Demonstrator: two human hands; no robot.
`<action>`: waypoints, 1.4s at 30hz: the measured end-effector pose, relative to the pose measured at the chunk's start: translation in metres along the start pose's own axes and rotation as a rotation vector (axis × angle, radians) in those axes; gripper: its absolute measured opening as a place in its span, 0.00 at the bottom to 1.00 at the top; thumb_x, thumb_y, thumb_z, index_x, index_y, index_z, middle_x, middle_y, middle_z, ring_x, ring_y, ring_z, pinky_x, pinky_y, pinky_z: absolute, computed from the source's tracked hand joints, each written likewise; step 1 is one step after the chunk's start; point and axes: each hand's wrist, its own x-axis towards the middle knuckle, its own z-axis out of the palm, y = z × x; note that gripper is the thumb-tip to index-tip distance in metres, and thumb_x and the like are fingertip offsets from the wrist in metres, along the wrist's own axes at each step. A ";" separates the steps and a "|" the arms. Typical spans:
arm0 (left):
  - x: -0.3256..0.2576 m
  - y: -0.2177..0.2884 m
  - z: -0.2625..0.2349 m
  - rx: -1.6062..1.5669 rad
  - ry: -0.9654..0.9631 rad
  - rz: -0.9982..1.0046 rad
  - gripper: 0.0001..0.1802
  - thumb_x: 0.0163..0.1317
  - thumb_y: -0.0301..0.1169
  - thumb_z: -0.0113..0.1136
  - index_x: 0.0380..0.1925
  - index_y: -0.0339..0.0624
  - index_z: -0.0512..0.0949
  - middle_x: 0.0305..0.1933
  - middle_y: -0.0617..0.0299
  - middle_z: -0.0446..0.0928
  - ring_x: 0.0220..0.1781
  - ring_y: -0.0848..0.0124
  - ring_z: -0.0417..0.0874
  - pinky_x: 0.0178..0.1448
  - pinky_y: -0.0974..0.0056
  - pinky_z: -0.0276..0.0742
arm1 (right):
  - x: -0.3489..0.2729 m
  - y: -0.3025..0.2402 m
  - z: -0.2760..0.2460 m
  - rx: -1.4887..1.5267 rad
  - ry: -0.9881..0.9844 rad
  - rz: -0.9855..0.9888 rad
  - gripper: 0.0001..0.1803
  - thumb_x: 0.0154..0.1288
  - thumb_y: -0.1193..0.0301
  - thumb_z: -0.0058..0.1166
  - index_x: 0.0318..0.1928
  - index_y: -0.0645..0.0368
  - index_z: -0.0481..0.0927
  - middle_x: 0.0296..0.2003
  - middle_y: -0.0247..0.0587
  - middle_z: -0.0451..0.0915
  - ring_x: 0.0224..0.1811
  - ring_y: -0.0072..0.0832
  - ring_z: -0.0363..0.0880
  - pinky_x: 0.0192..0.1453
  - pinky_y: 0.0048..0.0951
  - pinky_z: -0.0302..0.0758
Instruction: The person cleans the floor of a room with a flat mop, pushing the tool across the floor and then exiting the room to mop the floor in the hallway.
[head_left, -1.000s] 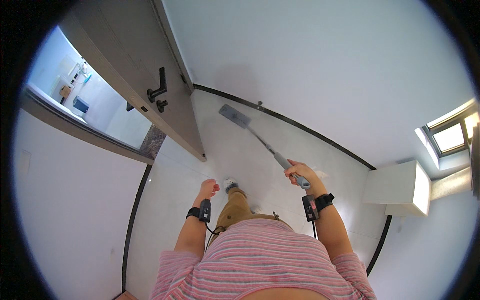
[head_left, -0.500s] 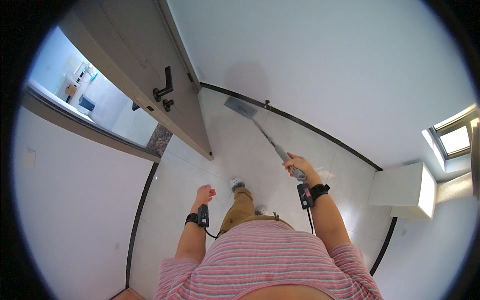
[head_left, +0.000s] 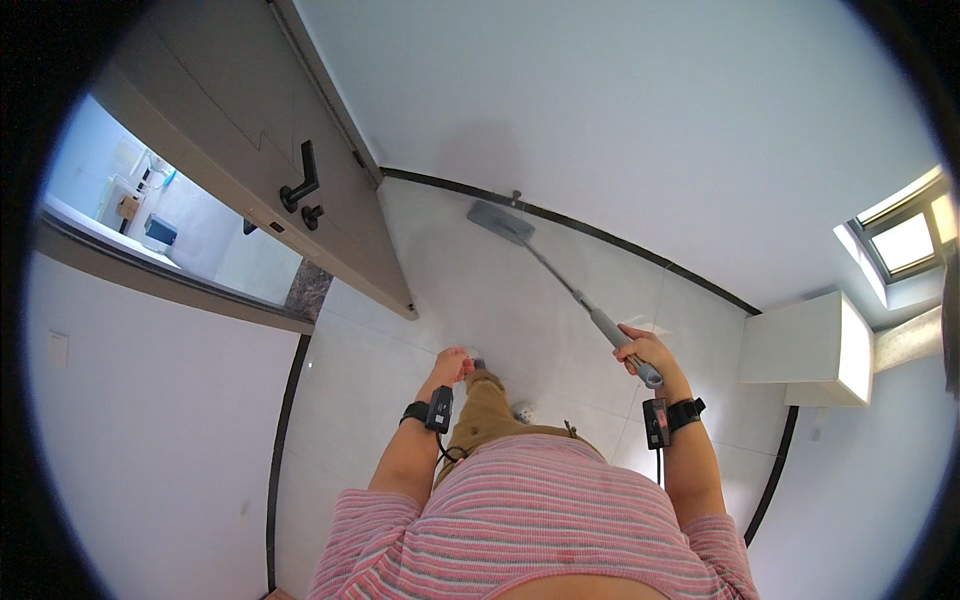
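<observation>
A flat mop (head_left: 502,222) with a grey rectangular head lies on the pale tiled floor, its head close to the dark baseboard of the far wall. My right hand (head_left: 652,356) is closed around the grey grip at the near end of its pole, which slants down toward me from the head. My left hand (head_left: 453,366) hangs in front of my left leg, fingers curled in and nothing visible in them. It is well apart from the mop.
A brown door (head_left: 340,230) with a black lever handle (head_left: 303,178) stands ajar at the left. A small doorstop (head_left: 516,197) sits by the far baseboard. At the right, a white cabinet (head_left: 800,350) juts from the wall below a window (head_left: 903,243).
My right hand has drawn back to the right with the grip, and the mop head has slid right along the baseboard. My left hand has moved right and its fingers have curled in.
</observation>
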 end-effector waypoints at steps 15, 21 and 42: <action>0.016 0.000 -0.030 0.016 0.089 -0.093 0.13 0.53 0.36 0.45 0.38 0.45 0.65 0.28 0.63 0.71 0.29 0.72 0.73 0.33 0.65 0.63 | 0.023 -0.054 -0.014 -0.139 -0.028 0.021 0.37 0.37 0.80 0.50 0.53 0.67 0.55 0.13 0.36 0.67 0.08 0.21 0.63 0.11 0.22 0.59; 0.013 0.002 -0.020 0.053 0.043 -0.057 0.13 0.53 0.36 0.45 0.38 0.45 0.65 0.27 0.63 0.71 0.29 0.73 0.73 0.32 0.66 0.64 | 0.018 -0.029 0.022 -0.076 -0.045 0.024 0.37 0.37 0.81 0.48 0.54 0.65 0.53 0.13 0.36 0.67 0.08 0.21 0.63 0.11 0.20 0.61; 0.008 -0.030 -0.018 -0.053 0.015 -0.046 0.13 0.53 0.36 0.45 0.39 0.45 0.64 0.27 0.62 0.71 0.29 0.71 0.73 0.31 0.66 0.64 | -0.046 -0.030 0.067 -0.014 -0.182 0.080 0.40 0.33 0.81 0.49 0.54 0.69 0.52 0.11 0.38 0.65 0.07 0.22 0.61 0.10 0.22 0.56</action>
